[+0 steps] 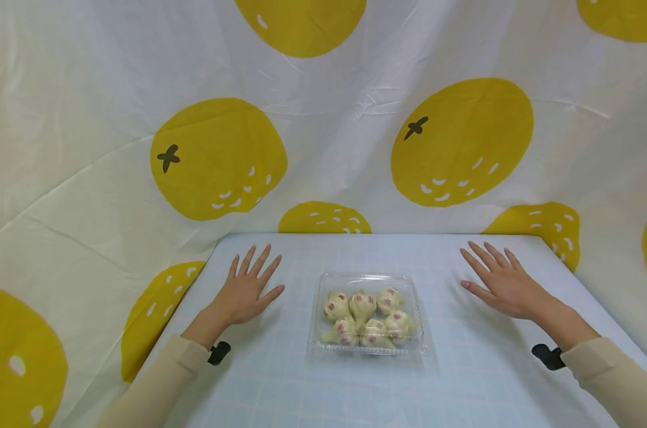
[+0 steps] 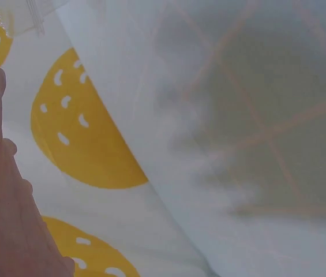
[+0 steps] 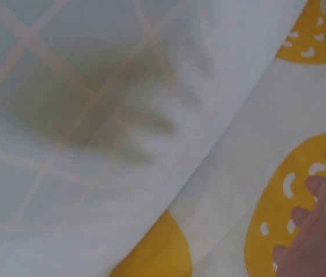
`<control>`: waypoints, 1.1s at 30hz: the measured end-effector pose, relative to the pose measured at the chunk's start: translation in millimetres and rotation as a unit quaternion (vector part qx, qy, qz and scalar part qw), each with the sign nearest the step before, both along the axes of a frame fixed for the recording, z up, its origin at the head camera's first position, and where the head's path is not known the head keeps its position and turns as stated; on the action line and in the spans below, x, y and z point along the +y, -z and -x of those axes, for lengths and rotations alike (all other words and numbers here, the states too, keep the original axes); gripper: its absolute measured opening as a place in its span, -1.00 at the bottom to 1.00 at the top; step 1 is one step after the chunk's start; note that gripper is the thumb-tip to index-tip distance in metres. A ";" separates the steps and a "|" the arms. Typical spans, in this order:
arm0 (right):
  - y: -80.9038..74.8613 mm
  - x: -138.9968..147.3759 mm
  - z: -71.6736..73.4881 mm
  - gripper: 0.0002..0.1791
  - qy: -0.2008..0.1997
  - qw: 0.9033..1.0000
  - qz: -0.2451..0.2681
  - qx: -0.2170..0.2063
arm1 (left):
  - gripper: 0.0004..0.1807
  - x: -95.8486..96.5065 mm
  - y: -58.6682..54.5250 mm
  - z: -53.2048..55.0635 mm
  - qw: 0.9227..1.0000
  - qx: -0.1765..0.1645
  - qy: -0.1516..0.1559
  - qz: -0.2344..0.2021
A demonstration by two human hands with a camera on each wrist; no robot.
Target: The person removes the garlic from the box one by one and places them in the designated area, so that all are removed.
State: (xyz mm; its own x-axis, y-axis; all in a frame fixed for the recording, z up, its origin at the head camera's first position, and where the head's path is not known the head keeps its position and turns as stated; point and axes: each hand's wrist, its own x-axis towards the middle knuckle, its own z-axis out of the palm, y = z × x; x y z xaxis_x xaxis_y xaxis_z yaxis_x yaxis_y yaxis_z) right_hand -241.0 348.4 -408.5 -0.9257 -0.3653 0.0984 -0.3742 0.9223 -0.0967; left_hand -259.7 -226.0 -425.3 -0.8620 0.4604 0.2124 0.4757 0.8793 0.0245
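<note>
The left hand (image 1: 244, 296) and right hand (image 1: 506, 290) hover over the tablecloth (image 1: 297, 380) with fingers spread, holding nothing. The clear box (image 1: 366, 351) sits between them; from it, the left hand lies near 9 o'clock, the right near 3. Any handling would best be light and even, with 2 palms at opposite sides: the thin walls would probably buckle under a hard squeeze, and a tilt could roll the contents.

The box is glossy, rectangular plastic with a ribbed rim. Inside, 6 rounded, garlic-like bulbs (image 1: 363, 304) show pale skins with purple streaks. Behind, at 12 o'clock, hangs a creased curtain (image 1: 339, 142) printed with yellow fruit.
</note>
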 end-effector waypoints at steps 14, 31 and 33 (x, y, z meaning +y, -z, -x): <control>0.5 -14.7 -12.7 -0.11 -0.038 0.999 0.020 0.003 | -0.23 11.4 6.2 -13.9 0.999 -0.022 0.020 -0.024; 11.6 -44.5 -30.1 -0.10 -0.080 0.995 0.056 -0.015 | -0.19 20.2 12.5 -30.9 0.998 -0.038 0.052 -0.022; 12.4 -47.6 -32.0 -0.10 -0.087 0.994 0.060 -0.014 | -0.18 21.8 13.0 -33.1 0.997 -0.041 0.055 -0.020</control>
State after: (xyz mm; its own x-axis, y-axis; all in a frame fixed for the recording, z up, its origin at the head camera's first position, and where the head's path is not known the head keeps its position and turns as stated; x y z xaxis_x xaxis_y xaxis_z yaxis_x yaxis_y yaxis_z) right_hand -208.9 300.9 -420.9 -0.8529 -0.5067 0.1255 -0.5220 0.8255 -0.2146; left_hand -226.6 -204.1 -438.3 -0.8224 0.5451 0.1631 0.5635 0.8199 0.1010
